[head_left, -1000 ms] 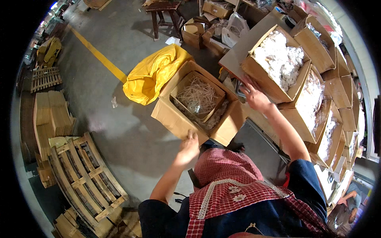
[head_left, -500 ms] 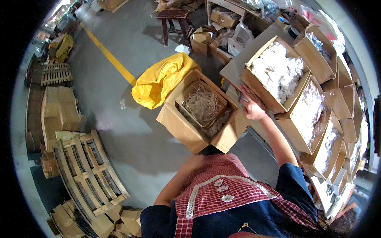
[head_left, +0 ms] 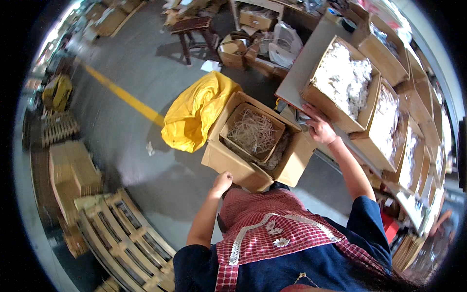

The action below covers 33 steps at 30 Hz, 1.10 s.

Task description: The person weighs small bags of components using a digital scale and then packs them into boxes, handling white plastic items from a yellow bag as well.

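Observation:
A large open cardboard box (head_left: 228, 160) stands on the floor in front of me, with a smaller open box (head_left: 253, 132) of pale straw-like strands inside it. My left hand (head_left: 222, 183) hangs with curled fingers just by the big box's near wall, holding nothing that I can see. My right hand (head_left: 318, 127) rests on the edge of the grey table (head_left: 301, 68), against the near wall of a cardboard box (head_left: 340, 82) full of white pieces.
A yellow plastic bag (head_left: 194, 114) lies left of the big box. More boxes of white pieces (head_left: 389, 126) line the table to the right. Wooden pallets (head_left: 121, 233) and stacked cardboard (head_left: 73, 170) lie at the left. A dark stool (head_left: 192, 29) stands at the back.
My view has moved closer over the big box. My left hand has dropped from the box's near edge to just beside it. My right hand stays at the table edge.

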### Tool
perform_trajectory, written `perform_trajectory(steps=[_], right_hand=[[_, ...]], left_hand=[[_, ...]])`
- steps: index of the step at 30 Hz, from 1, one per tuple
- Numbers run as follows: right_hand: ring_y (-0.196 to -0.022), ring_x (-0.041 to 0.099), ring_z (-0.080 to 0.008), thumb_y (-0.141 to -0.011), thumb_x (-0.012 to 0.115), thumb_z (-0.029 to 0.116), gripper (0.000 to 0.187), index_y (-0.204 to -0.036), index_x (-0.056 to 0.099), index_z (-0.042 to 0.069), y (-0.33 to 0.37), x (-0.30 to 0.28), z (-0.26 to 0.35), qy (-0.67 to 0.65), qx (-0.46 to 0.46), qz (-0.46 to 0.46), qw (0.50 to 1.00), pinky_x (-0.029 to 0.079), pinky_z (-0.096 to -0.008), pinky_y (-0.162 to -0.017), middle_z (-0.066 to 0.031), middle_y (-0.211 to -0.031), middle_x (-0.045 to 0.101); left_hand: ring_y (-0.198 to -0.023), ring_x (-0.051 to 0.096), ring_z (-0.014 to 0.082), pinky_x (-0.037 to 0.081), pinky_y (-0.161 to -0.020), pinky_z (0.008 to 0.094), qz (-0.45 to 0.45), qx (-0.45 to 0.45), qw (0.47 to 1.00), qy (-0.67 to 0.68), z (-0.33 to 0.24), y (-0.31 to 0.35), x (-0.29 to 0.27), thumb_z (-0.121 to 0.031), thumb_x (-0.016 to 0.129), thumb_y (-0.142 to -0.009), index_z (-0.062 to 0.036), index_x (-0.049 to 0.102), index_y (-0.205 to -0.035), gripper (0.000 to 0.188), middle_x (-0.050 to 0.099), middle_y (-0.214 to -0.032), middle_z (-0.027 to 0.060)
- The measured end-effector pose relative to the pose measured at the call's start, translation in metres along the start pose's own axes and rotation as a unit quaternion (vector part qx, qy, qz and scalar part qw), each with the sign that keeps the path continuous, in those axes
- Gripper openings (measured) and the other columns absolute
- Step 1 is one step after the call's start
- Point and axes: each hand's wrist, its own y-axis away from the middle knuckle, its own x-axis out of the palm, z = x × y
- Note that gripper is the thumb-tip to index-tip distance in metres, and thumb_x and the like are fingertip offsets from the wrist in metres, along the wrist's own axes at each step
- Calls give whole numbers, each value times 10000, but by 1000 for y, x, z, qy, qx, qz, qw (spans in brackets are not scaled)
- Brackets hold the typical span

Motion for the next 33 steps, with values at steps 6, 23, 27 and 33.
perform_trajectory(steps=[6,23,27,33], right_hand=[[-1163,509,-359,-685,557,-12,269,-920,671,55,-16,34,47,-43,291,-103,950,467,-392,-923,-212,-1335,452],[-1242,378,-361,-611,570,28,181,-754,665,86,-39,72,71,-12,344,-301,889,322,-438,-1046,-143,-1131,541],[-1157,449,-357,-636,564,58,167,-769,661,83,-47,74,69,-95,366,-315,871,354,-443,-998,-142,-1153,530],[-683,584,-296,-791,553,227,228,-898,658,55,24,142,124,-206,394,-41,895,473,-437,-658,-162,-778,630]], left_hand=[[-970,608,350,475,-824,430,172,43,974,-141,37,-58,-59,-275,506,-859,-81,633,-1038,293,633,-1041,196],[-602,583,200,501,-489,296,257,-79,963,14,97,-174,-139,-47,479,-785,18,598,-856,153,594,-764,101],[-532,560,202,471,-434,300,263,-30,964,-7,88,-172,-131,-32,455,-788,31,588,-821,151,578,-716,113],[-549,526,232,392,-479,338,321,131,936,-67,48,-155,-97,-115,479,-784,0,617,-776,181,576,-678,136]])
